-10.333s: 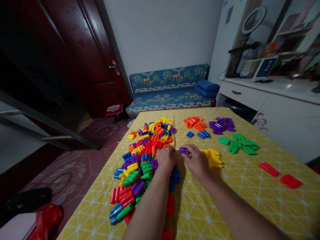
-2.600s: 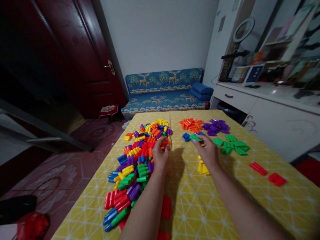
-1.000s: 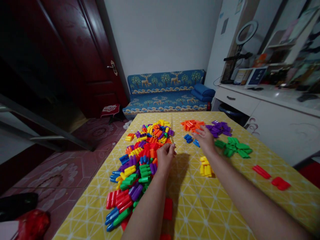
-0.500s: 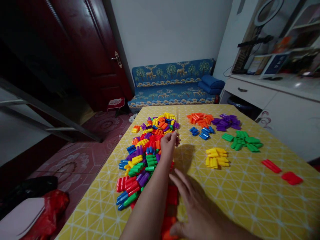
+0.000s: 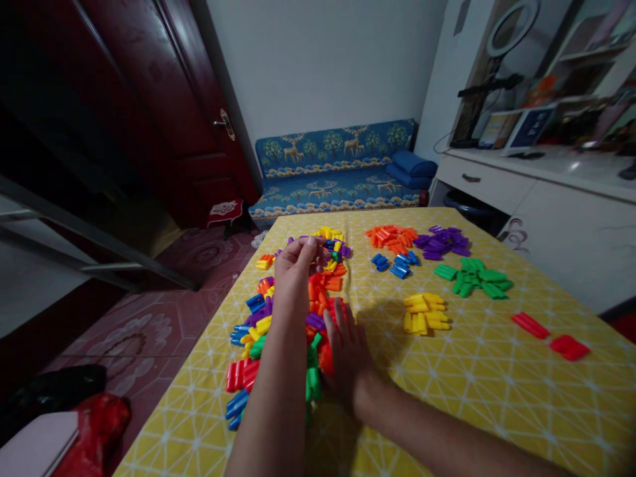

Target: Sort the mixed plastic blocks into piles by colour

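A long heap of mixed coloured plastic pieces (image 5: 258, 324) lies on the left part of the yellow patterned tablecloth (image 5: 477, 397). Over the far half of the heap is my left hand (image 5: 301, 257), its fingers curled together; what they hold, if anything, is too small to name. My right hand (image 5: 345, 341) rests with fingers spread against the right side of the heap, touching red pieces. To the right lie sorted groups: orange pieces (image 5: 391, 237), purple pieces (image 5: 442, 242), blue pieces (image 5: 400, 265), green pieces (image 5: 474, 277), yellow pieces (image 5: 426, 313) and red pieces (image 5: 569, 347).
Beyond the table stands a blue patterned sofa (image 5: 328, 165). A white cabinet (image 5: 561, 232) is at the right. On the left are a dark red door (image 5: 144, 99), a small stool (image 5: 225, 211) and a metal ladder-like frame (image 5: 99, 242).
My left hand has moved left and slightly away over the heap. My right hand has moved forward and left onto the heap's side. The view has shifted slightly.
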`<state>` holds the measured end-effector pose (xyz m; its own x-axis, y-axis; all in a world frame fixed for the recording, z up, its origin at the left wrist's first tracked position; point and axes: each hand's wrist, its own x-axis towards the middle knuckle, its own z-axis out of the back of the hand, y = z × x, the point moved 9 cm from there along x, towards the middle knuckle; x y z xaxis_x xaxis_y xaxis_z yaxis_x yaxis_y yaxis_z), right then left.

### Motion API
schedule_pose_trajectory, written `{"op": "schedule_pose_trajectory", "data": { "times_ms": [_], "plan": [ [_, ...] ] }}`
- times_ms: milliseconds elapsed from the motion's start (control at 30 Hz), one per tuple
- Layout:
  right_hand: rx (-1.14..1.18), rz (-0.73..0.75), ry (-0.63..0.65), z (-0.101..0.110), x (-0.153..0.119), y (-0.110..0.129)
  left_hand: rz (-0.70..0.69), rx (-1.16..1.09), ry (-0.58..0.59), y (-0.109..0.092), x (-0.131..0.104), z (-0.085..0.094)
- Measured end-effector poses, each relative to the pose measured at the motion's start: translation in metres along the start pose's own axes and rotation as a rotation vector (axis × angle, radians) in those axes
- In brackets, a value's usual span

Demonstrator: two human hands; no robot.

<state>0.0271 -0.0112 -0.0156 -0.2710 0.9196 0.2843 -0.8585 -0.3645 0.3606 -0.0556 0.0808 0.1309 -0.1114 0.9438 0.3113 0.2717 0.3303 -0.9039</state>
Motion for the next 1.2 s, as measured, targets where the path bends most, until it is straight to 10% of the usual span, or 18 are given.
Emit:
{"op": "schedule_pose_trajectory", "data": {
  "times_ms": [267,567,700,867,1200],
  "plan": [
    [0.182,-0.132,-0.251,0.016,0.083,-0.063,-0.058,0.41,-0.035,0.047,0.007,0.01],
    [0.989,-0.34,-0.303,0.01,0.057,-0.12,-0.105,0.943,0.168,0.097,0.002,0.0],
    [1.117,-0.363,-0.326,0.01,0.048,-0.128,-0.097,1.201,0.432,0.106,-0.011,-0.018],
    [1.04,-0.305,-0.373,0.015,0.049,-0.122,-0.123,1.464,0.584,0.109,-0.026,-0.028],
    [0.55,-0.246,-0.33,0.032,0.05,-0.108,-0.064,1.455,0.383,0.108,-0.02,-0.021]
  ]
}}
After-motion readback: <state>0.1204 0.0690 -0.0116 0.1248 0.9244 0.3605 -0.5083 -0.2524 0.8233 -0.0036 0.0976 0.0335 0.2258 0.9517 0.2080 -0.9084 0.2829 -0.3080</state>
